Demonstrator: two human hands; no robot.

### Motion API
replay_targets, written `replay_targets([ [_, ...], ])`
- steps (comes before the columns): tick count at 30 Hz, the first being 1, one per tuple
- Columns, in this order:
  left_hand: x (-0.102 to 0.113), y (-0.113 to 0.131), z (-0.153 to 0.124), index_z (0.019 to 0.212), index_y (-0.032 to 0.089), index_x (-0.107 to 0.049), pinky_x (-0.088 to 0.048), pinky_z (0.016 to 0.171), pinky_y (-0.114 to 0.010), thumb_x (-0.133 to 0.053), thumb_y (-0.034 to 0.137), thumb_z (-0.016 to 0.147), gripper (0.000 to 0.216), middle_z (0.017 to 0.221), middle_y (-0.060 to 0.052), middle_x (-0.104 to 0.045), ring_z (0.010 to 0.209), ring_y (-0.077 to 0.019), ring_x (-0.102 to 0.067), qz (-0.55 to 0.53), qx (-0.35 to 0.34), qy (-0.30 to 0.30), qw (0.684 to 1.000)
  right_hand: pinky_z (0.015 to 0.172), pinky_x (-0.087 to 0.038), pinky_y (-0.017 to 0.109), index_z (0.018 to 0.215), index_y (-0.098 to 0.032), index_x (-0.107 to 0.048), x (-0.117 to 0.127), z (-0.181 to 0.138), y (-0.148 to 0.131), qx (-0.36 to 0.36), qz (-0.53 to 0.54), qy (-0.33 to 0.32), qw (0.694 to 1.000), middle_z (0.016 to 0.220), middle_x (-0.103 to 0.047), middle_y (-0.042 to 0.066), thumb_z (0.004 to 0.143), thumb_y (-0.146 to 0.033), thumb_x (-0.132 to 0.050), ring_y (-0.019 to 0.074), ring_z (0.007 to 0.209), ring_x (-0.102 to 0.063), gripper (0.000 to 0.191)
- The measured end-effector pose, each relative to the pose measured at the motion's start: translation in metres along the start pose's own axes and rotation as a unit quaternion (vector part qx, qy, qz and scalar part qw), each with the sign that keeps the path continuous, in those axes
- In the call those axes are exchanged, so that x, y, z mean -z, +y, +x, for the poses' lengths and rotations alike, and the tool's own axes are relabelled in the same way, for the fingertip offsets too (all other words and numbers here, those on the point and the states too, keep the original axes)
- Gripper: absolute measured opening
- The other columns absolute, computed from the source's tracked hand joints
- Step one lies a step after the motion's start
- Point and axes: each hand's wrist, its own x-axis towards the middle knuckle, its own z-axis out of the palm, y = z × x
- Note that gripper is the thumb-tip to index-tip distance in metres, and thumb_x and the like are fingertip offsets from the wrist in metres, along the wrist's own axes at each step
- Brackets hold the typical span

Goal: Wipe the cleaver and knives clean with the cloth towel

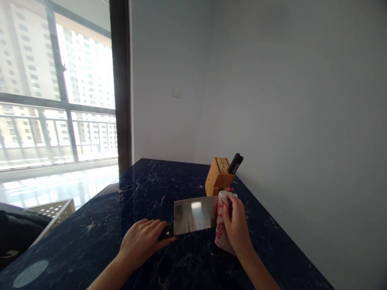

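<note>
Knife block [218, 177], marble ctr [151, 189], window [60, 100]

Both bare forearms reach forward from the lower edge. The left hand [145, 238] lies palm down and low, its fingers curled closed in a grip. The right hand [237, 225] is raised higher, back toward the camera, fingers clenched.

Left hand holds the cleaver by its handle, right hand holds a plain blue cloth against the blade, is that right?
Not quite: in the head view the cloth is white with red markings, not plain blue. The left hand does hold the cleaver by its handle, and the right hand holds the cloth against the blade.
</note>
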Motion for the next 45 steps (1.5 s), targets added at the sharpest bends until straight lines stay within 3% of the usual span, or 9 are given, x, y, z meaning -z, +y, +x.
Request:
replay_targets([
  [11,-0.003,-0.006,-0.001,0.083,0.023,-0.063,-0.04,0.056,-0.026,-0.044,0.055,0.08,0.038,0.068,0.001,-0.068,0.059,-0.0163,-0.063,-0.004,0.06,-0.026,0.998,0.079,-0.044,0.038,0.1,-0.019,-0.045,-0.007,-0.007,-0.004,-0.033,0.003,-0.054,0.998,0.096,-0.053,0.007,0.075,-0.016,-0.044,0.0209,0.091,-0.052,0.024],
  [16,-0.002,-0.002,0.0,0.08,0.023,-0.063,-0.039,0.054,-0.024,-0.045,0.056,0.079,0.037,0.064,0.002,-0.067,0.056,-0.0152,-0.062,-0.005,0.061,-0.014,0.998,0.075,-0.046,0.036,0.096,-0.02,-0.047,-0.01,-0.015,-0.023,0.024,-0.009,-0.074,0.997,0.089,-0.053,0.005,0.07,-0.01,-0.045,0.0198,0.084,-0.054,0.028],
  [25,-0.001,0.009,0.002,0.081,0.021,-0.06,-0.04,0.055,-0.027,-0.041,0.053,0.082,0.037,0.063,0.001,-0.065,0.056,-0.0165,-0.062,0.008,0.007,-0.03,1.0,0.084,-0.045,0.04,0.106,-0.02,-0.044,-0.016,-0.037,-0.074,0.104,0.049,-0.225,0.968,0.097,-0.051,0.007,0.071,-0.002,-0.042,0.0214,0.096,-0.05,0.04],
  [27,0.0,0.01,0.002,0.081,0.021,-0.059,-0.04,0.055,-0.027,-0.041,0.053,0.082,0.036,0.064,0.001,-0.064,0.057,-0.0161,-0.061,0.005,0.005,-0.023,1.0,0.086,-0.044,0.041,0.108,-0.021,-0.043,-0.016,-0.036,-0.073,0.099,0.056,-0.214,0.97,0.099,-0.05,0.007,0.073,-0.003,-0.041,0.0215,0.099,-0.049,0.039],
  [32,0.002,0.013,0.002,0.083,0.021,-0.059,-0.04,0.057,-0.027,-0.041,0.053,0.082,0.037,0.064,0.001,-0.064,0.058,-0.0159,-0.062,0.001,0.017,-0.02,1.0,0.087,-0.043,0.043,0.111,-0.022,-0.04,-0.014,-0.024,-0.049,0.051,0.045,-0.102,0.992,0.103,-0.049,0.008,0.081,-0.01,-0.04,0.0215,0.101,-0.047,0.033],
  [35,0.002,0.016,0.002,0.085,0.021,-0.058,-0.04,0.055,-0.028,-0.04,0.053,0.083,0.038,0.063,0.001,-0.063,0.057,-0.0165,-0.061,0.002,0.002,-0.038,0.999,0.087,-0.043,0.044,0.11,-0.022,-0.04,-0.014,-0.02,-0.04,0.042,0.031,-0.068,0.996,0.102,-0.049,0.008,0.082,-0.013,-0.04,0.0216,0.1,-0.048,0.029],
  [45,-0.003,0.03,0.001,0.077,0.02,-0.056,-0.038,0.053,-0.029,-0.043,0.051,0.082,0.035,0.063,0.001,-0.06,0.055,-0.0172,-0.058,0.021,-0.05,-0.074,0.996,0.091,-0.042,0.039,0.113,-0.021,-0.042,-0.019,-0.035,-0.075,0.11,0.052,-0.203,0.972,0.106,-0.05,0.008,0.081,-0.01,-0.043,0.0212,0.107,-0.045,0.034],
])
